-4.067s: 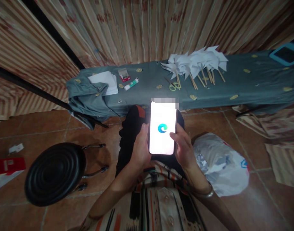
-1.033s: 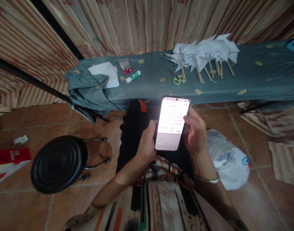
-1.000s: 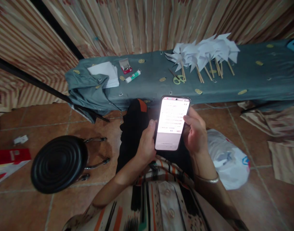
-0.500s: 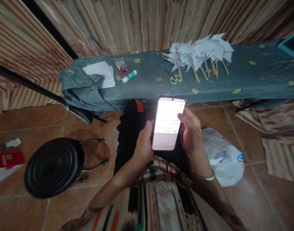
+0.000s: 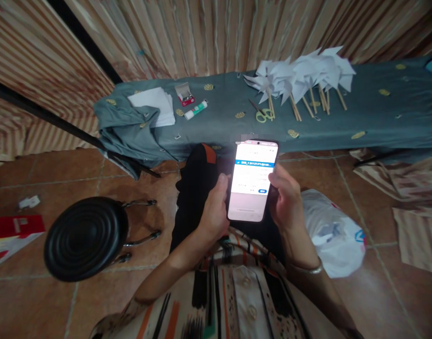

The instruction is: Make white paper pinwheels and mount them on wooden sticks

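A lit smartphone [image 5: 253, 181] is held upright above my lap, its bright screen facing me with a blue band across the upper part. My left hand [image 5: 216, 207] grips its left edge, the thumb along the side. Around the right edge are the fingers of my right hand [image 5: 288, 197], with the thumb at the rim of the screen. Fingers behind the phone are hidden. Beyond it, on the cloth-covered table [image 5: 223, 127], lie green-handled scissors [image 5: 264, 114] and a row of white paper pinwheels [image 5: 304, 75] on wooden sticks.
Left on the table are white paper sheets [image 5: 155, 106], a small open red box [image 5: 185, 94] and a glue stick [image 5: 196, 109]. A black round stool [image 5: 85, 238] stands at my left, a white plastic bag [image 5: 338, 240] at my right. Striped curtains [image 5: 208, 37] hang behind.
The right thumb has moved from over the screen to the phone's right edge. A blue band and a blue button now show on the screen. The whole view has shifted slightly.
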A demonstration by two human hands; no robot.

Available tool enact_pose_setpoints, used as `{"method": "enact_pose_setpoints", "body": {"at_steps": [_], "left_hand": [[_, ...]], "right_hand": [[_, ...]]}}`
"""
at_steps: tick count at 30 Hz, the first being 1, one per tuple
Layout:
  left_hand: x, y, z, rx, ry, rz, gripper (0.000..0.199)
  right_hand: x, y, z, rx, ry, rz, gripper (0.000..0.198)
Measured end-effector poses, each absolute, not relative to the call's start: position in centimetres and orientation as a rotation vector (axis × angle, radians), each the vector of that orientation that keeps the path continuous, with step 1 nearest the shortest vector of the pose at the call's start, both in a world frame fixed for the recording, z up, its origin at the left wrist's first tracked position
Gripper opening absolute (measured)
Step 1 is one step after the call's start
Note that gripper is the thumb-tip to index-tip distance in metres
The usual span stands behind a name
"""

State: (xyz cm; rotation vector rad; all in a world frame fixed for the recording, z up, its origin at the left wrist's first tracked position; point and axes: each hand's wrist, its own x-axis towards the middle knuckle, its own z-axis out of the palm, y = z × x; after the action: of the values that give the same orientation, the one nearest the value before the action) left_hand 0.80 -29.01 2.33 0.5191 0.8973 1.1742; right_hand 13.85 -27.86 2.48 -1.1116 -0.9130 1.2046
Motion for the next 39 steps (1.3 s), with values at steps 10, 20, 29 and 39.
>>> {"method": "enact_pose_setpoints", "body": {"at_steps": [10, 20, 29, 39], "left_hand": [[0.9, -28.7, 3.0, 0.473, 0.848, 1.157, 0.051], [1.0, -28.7, 3.5, 0.453, 0.876, 1.164, 0.049], [0.8, -28.8, 2.7, 0.553, 0.869, 1.168, 0.053], [0.8, -28.8, 2.7, 0.459, 0.891, 1.147, 0.051]], "right_hand": [[13.8, -29.8, 1.6, -1.113, -0.924, 1.300, 0.031], [13.9, -29.8, 1.1, -1.118, -0.980, 1.246, 0.034], [13.7, -29.9, 1.2, -1.123, -0.960, 1.245, 0.031], [13.7, -29.9, 1.1, -1.124, -0.960, 1.208, 0.034]]}}
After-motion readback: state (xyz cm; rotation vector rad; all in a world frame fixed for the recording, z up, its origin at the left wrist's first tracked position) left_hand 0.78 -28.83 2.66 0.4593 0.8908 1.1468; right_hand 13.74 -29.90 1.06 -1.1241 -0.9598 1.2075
